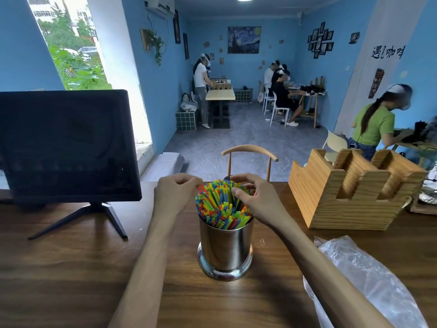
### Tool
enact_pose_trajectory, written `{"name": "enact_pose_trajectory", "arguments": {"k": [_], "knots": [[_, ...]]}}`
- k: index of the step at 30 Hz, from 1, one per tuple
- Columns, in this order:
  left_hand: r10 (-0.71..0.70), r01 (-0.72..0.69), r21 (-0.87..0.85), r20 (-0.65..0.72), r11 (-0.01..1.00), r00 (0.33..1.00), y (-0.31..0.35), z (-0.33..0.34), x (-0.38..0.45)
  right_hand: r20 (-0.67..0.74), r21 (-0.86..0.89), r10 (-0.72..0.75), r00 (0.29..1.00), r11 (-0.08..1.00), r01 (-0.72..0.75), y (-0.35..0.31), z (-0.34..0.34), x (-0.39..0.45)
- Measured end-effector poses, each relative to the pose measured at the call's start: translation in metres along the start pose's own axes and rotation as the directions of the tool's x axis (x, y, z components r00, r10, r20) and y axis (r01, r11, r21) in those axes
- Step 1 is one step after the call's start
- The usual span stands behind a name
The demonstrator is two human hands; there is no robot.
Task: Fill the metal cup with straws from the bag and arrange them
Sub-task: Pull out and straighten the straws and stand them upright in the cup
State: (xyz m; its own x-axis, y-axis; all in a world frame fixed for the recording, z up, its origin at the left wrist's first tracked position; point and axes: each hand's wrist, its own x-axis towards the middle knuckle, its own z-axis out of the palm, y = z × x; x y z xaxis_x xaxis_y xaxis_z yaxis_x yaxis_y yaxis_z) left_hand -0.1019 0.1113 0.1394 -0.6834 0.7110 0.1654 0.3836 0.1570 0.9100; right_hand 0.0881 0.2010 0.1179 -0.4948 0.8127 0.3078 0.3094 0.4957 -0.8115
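A shiny metal cup (225,247) stands upright on the wooden table (71,268), packed with a bundle of colourful straws (217,204) that stick out above its rim. My left hand (175,195) curls against the left side of the straw tops, fingers touching them. My right hand (255,200) wraps the right side, thumb pressed into the bundle and fingers arched over the far tops. The clear plastic bag (361,280) lies crumpled at the lower right, with no straws visible in it.
A dark monitor (66,145) on a tripod foot stands at the left. A wooden slotted holder (350,192) sits at the right rear of the table. A chair back (249,152) rises just behind the cup. Several people work at tables farther back.
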Motion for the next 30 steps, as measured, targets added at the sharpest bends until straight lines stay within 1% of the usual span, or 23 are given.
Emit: {"name": "enact_pose_trajectory", "arguments": {"k": [3, 6, 8, 10, 11, 12, 13, 14, 15, 17, 19, 20, 21, 22, 25, 27, 29, 30], "knots": [[0.059, -0.063, -0.121, -0.038, 0.991, 0.998, 0.013, -0.008, -0.006, -0.014, 0.010, -0.007, 1.000, 1.000, 0.007, -0.004, -0.001, 0.000], [0.188, -0.198, -0.296, -0.062, 0.934, 0.980, 0.034, -0.015, -0.020, -0.066, -0.001, -0.061, 0.996, 0.998, 0.061, -0.010, -0.001, -0.002], [0.321, -0.335, -0.368, -0.101, 0.867, 0.942, 0.050, -0.020, -0.033, -0.093, 0.010, -0.118, 0.989, 0.993, 0.119, -0.018, 0.000, -0.004], [0.451, -0.456, -0.428, -0.120, 0.780, 0.884, 0.064, -0.023, -0.043, -0.126, 0.038, -0.150, 0.981, 0.987, 0.156, -0.027, 0.000, -0.008], [0.505, -0.498, -0.447, -0.114, 0.743, 0.856, 0.069, -0.026, -0.048, -0.118, 0.084, -0.144, 0.982, 0.984, 0.155, -0.032, -0.001, -0.010], [0.551, -0.527, -0.461, -0.095, 0.714, 0.829, 0.072, -0.028, -0.052, -0.086, 0.165, -0.120, 0.989, 0.977, 0.133, -0.038, -0.003, -0.012], [0.588, -0.540, -0.477, -0.059, 0.693, 0.807, 0.075, -0.030, -0.056, -0.030, 0.287, -0.075, 0.997, 0.954, 0.080, -0.046, -0.006, -0.013], [0.616, -0.538, -0.497, -0.010, 0.681, 0.788, 0.076, -0.032, -0.058, 0.040, 0.433, -0.027, 0.999, 0.902, 0.007, -0.052, -0.008, -0.013], [0.632, -0.523, -0.518, 0.046, 0.677, 0.773, 0.077, -0.033, -0.061, 0.106, 0.570, 0.015, 0.994, 0.819, -0.073, -0.058, -0.011, -0.013], [0.640, -0.476, -0.543, 0.158, 0.692, 0.752, 0.074, -0.033, -0.063, 0.178, 0.760, 0.076, 0.981, 0.623, -0.186, -0.065, -0.016, -0.008], [0.626, -0.453, -0.504, 0.250, 0.736, 0.739, 0.069, -0.031, -0.063, 0.206, 0.868, 0.125, 0.971, 0.434, -0.240, -0.067, -0.022, -0.003], [0.613, -0.452, -0.467, 0.286, 0.760, 0.736, 0.067, -0.030, -0.063, 0.215, 0.894, 0.140, 0.966, 0.370, -0.253, -0.067, -0.024, 0.000], [0.596, -0.449, -0.428, 0.319, 0.784, 0.737, 0.064, -0.028, -0.063, 0.217, 0.902, 0.153, 0.964, 0.347, -0.258, -0.066, -0.026, 0.002], [0.581, -0.449, -0.394, 0.344, 0.802, 0.737, 0.062, -0.026, -0.064, 0.208, 0.892, 0.174, 0.962, 0.371, -0.260, -0.066, -0.026, 0.004], [0.564, -0.462, -0.331, 0.376, 0.823, 0.735, 0.059, -0.019, -0.066, 0.155, 0.791, 0.262, 0.952, 0.545, -0.279, -0.062, -0.022, 0.007], [0.568, -0.470, -0.322, 0.392, 0.822, 0.724, 0.058, -0.017, -0.066, 0.179, 0.710, 0.269, 0.946, 0.630, -0.314, -0.058, -0.019, 0.007], [0.566, -0.477, -0.305, 0.420, 0.825, 0.710, 0.057, -0.017, -0.064, 0.225, 0.648, 0.272, 0.936, 0.675, -0.352, -0.055, -0.016, 0.006], [0.556, -0.476, -0.288, 0.446, 0.831, 0.702, 0.056, -0.016, -0.064, 0.250, 0.642, 0.278, 0.928, 0.670, -0.374, -0.054, -0.015, 0.006]]}}
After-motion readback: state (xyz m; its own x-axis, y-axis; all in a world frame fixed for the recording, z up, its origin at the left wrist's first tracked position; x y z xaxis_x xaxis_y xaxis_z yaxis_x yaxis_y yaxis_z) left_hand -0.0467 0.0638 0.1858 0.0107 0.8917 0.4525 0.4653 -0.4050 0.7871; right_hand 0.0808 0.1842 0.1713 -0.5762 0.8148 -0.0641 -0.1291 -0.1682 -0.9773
